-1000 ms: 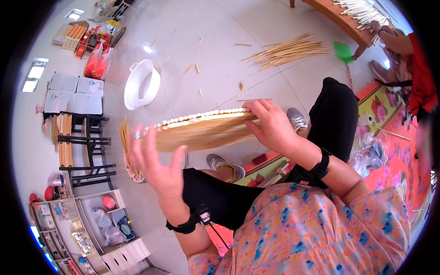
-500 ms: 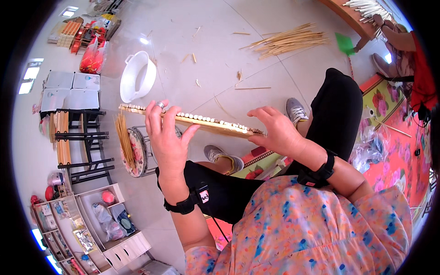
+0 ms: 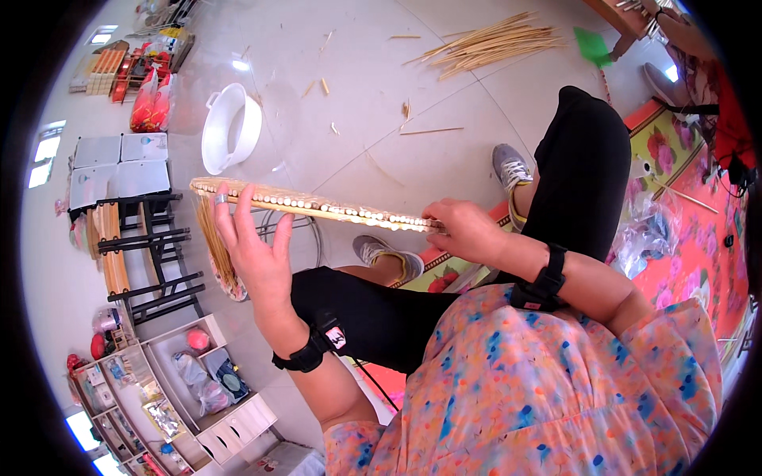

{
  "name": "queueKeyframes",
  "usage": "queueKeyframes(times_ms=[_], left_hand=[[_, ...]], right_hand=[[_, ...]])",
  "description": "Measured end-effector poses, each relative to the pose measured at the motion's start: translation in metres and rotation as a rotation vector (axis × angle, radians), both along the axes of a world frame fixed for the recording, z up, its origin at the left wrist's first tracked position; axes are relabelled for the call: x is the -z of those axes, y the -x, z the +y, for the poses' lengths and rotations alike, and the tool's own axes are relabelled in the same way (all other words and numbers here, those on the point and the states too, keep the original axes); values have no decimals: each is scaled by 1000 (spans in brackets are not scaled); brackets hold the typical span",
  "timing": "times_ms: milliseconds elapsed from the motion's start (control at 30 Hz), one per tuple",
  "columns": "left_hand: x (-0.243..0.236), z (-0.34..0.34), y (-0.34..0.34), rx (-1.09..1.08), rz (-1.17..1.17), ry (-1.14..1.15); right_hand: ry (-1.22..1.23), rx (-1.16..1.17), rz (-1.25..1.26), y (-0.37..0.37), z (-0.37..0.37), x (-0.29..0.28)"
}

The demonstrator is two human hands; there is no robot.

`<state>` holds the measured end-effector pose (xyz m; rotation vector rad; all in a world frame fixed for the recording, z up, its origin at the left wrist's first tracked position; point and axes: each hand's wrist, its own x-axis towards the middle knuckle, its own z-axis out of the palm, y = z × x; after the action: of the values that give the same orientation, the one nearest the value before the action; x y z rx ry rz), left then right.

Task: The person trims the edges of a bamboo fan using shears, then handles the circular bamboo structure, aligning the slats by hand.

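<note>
A long, flat panel of pale stalks is held up in front of me, a row of round cut ends along its edge. It slopes down from left to right. My left hand is at its left part, with fingers laid over the edge and the thumb apart, near the lower side. At the right end, my right hand grips the panel with thumb and curled fingers. Part of that end is hidden by the fingers. Below the panel's left end, a bundle of thin stalks lies on a round stool, partly behind my left hand.
A white basin stands on the tiled floor beyond the panel. Loose stalks lie farther off. Folded black-legged stools and a shelf unit are at left. Another person's arm shows at far right, beside a wooden table.
My right hand's fingers have closed around the panel's right end. The left hand has moved left, and the panel is tilted so more of its upper face shows. The whole view has shifted slightly.
</note>
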<state>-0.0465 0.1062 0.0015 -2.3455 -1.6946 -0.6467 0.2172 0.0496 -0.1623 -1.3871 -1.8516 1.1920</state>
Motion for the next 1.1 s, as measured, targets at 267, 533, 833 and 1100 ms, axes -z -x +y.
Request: queueKeyframes(times_ms=[267,533,833,1100], left_hand=[[2,-36,-62,199,344,113],[14,-13,-44,272,353,211],[-21,-3,-12,306,-92,43],[-15,-13,0,290,-250,43]], right_hand=[[-242,-77,-222,31,-2,-5],[-129,-57,68,21,-3,-4],[-195,118,83,10,-10,-13],[-450,57,-31,-16,-14,-59]])
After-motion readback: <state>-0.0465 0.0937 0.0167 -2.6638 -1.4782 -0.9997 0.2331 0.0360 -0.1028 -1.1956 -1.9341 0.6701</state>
